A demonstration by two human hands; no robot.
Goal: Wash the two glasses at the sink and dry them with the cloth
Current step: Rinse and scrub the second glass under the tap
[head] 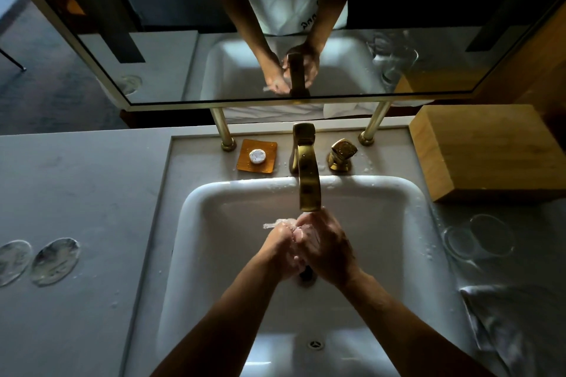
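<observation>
White sink [214, 208] fills the middle, brass tap [309, 187] arching over it. On the grey worktop [76, 193] to the right sits the folded grey cloth [514, 321] at the near edge, and beyond it a clear glass [477, 239], see-through with a round rim, though whether it's upright or tipped I can't tell. Under the spout, left hand [280, 249] and right hand [324, 246] are clasped together, fingers curled, wet and sudsy. Something clear pokes out leftward past the left hand; too blurred to name. What they're gripping, can't tell.
</observation>
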